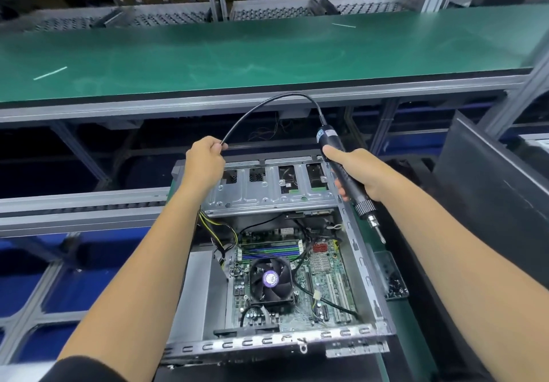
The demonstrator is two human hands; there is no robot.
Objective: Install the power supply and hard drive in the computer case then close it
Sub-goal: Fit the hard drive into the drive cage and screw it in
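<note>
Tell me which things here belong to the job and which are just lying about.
Part of the job:
open grey metal computer case
black electric screwdriver, gripped by the right hand
its black cable, pinched by the left hand
small tray of dark screws
dark flat panel, possibly the case cover

Lying about:
two white strips on the green conveyor belt

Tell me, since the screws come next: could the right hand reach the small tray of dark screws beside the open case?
Probably yes: the tray of dark screws lies uncovered, but the right hand grips the black electric screwdriver.

Bare metal computer case (350, 233), matt green bench mat (237, 54), black plastic screwdriver (344, 170)
</note>
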